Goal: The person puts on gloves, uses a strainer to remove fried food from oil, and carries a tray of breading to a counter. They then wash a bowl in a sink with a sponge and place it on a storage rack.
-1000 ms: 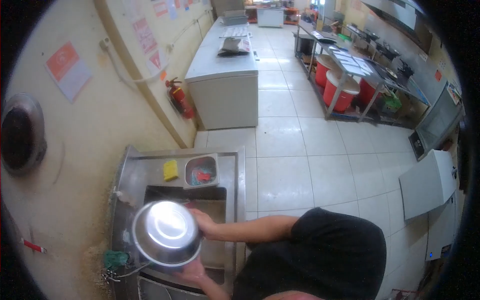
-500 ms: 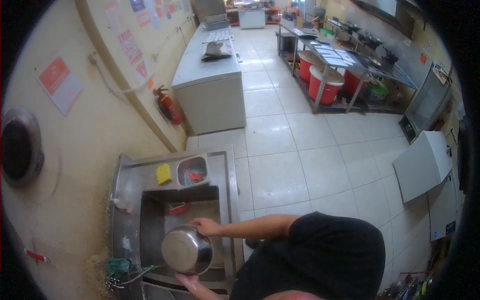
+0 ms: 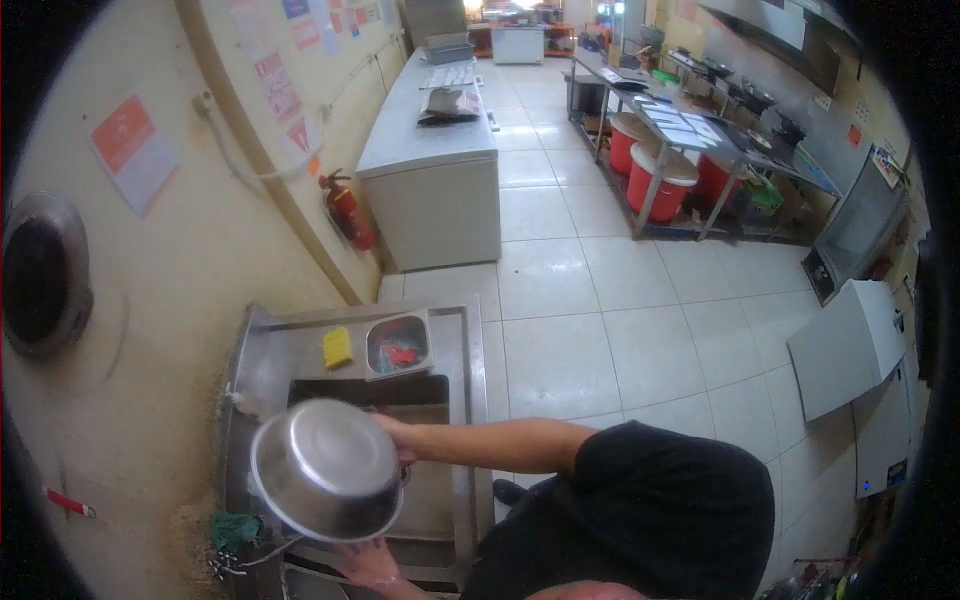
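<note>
A shiny metal bowl [image 3: 330, 470] is tilted above the sink [image 3: 435, 500], with its rounded underside facing the camera. My right hand [image 3: 397, 435] is closed on the bowl's edge at its upper right; part of the fingers is hidden behind the metal. Below the bowl, my left hand [image 3: 368, 562] has its fingers spread close to the lower rim, and whether they touch it is unclear. On the sink's back ledge lie a yellow sponge [image 3: 338, 348] and a steel container [image 3: 398, 345] holding red and greenish items.
Green cloth [image 3: 234, 532] lies at the sink's lower left corner. A fire extinguisher [image 3: 347, 210] hangs on the wall beside a long white freezer [image 3: 430, 215]. Red buckets [image 3: 660, 185] stand under a metal table [image 3: 690, 125] across the tiled floor. A white cabinet [image 3: 850, 350] is at right.
The bowl has moved up and left, appears larger, and covers more of the sink, including the red item seen inside before. Both hands have shifted slightly, with the left fingers now more visible.
</note>
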`<state>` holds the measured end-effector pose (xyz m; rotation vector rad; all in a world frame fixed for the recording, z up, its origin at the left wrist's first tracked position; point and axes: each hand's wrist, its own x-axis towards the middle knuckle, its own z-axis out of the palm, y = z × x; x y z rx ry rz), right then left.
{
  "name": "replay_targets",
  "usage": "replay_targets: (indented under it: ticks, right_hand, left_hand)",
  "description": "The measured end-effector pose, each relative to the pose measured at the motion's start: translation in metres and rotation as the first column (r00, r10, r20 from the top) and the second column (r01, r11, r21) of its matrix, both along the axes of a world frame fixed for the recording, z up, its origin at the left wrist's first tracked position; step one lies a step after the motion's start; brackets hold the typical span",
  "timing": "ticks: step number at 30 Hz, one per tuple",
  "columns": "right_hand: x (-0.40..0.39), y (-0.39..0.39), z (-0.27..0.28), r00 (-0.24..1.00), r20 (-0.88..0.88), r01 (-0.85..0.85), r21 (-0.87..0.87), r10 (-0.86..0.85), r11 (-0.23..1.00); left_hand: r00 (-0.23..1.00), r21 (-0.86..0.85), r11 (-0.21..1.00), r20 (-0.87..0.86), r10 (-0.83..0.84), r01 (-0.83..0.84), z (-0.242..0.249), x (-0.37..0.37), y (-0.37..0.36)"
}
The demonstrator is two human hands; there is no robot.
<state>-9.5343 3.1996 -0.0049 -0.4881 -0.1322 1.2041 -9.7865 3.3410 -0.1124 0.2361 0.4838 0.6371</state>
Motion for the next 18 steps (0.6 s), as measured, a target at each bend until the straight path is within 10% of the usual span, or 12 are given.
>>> replay_targets:
  ticks: [3, 5, 6, 7, 10, 12, 14, 16, 18]
  right_hand:
    - [0.001, -0.004, -0.036, 0.961, -0.272, -0.084, -0.078, 0.060, 0.993]
    - [-0.019, 0.000, -0.093, 0.996, 0.084, 0.048, -0.369, -0.018, 0.928]
    - [-0.019, 0.000, -0.122, 0.841, 0.434, 0.198, -0.802, 0.323, 0.563]
    - [-0.024, 0.021, -0.204, 0.854, 0.465, 0.327, -0.829, 0.234, 0.454]
    - [-0.030, -0.001, -0.153, 0.718, 0.572, 0.426, -0.812, 0.396, 0.399]
    - [-0.014, -0.003, -0.128, 0.635, 0.602, 0.410, -0.794, 0.485, 0.449]
    - [0.000, -0.005, -0.102, 0.018, 0.754, 0.565, -0.550, 0.657, 0.615]
    - [0.027, 0.011, -0.040, -0.178, 0.604, 0.259, -0.733, 0.777, 0.629]
    - [0.042, 0.013, 0.013, 0.283, 0.726, -0.315, -0.546, 0.626, 0.776]
  left_hand:
    - [0.998, 0.022, 1.000, -0.067, -0.008, 0.010, 0.020, 0.005, -0.003]
    - [0.996, 0.064, 0.994, -0.021, -0.083, 0.084, 0.045, 0.018, -0.003]
    - [0.987, 0.115, 0.981, 0.025, -0.162, 0.158, 0.052, 0.021, 0.001]
    - [0.930, 0.265, 0.942, -0.351, -0.106, 0.207, 0.035, 0.024, 0.014]
    - [0.771, 0.204, 0.799, -0.475, -0.425, 0.566, -0.031, 0.010, 0.042]
    - [0.796, 0.141, 0.857, -0.468, -0.384, 0.497, -0.022, 0.008, 0.033]
    - [0.829, 0.159, 0.895, -0.471, -0.303, 0.417, -0.037, -0.004, 0.040]
    - [0.855, 0.137, 0.946, -0.480, -0.196, 0.294, -0.045, -0.011, 0.046]
    - [0.868, 0.117, 0.981, -0.490, -0.081, 0.157, -0.049, -0.019, 0.048]
